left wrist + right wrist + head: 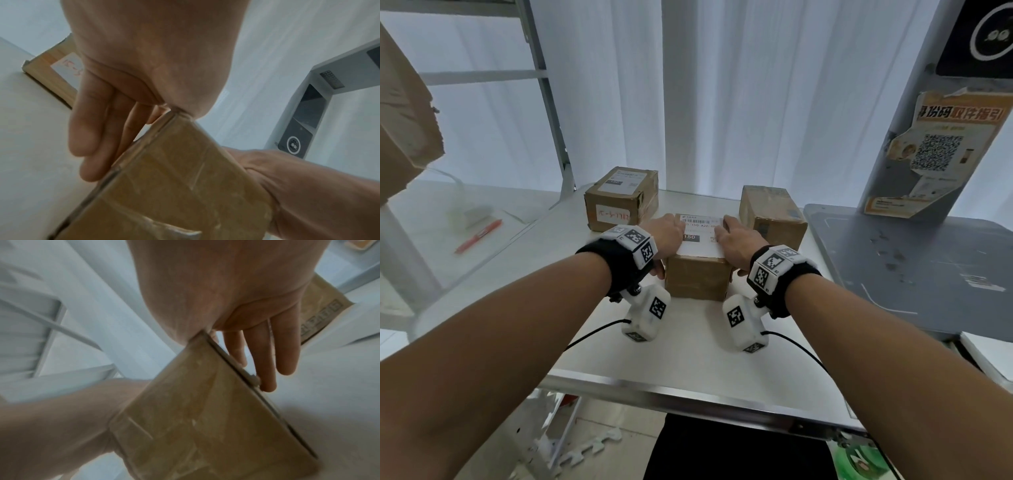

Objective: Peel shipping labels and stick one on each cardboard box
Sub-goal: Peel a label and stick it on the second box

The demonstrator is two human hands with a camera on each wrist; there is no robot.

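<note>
Cardboard box (698,282) | left hand (666,236), right hand (738,240): straight fingers pressing label (700,236)

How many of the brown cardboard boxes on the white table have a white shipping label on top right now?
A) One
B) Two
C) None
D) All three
B. The back-left brown cardboard box carries a white shipping label, and the middle brown cardboard box under the left hand and right hand carries another white label; the back-right brown cardboard box shows no label on top.
</note>
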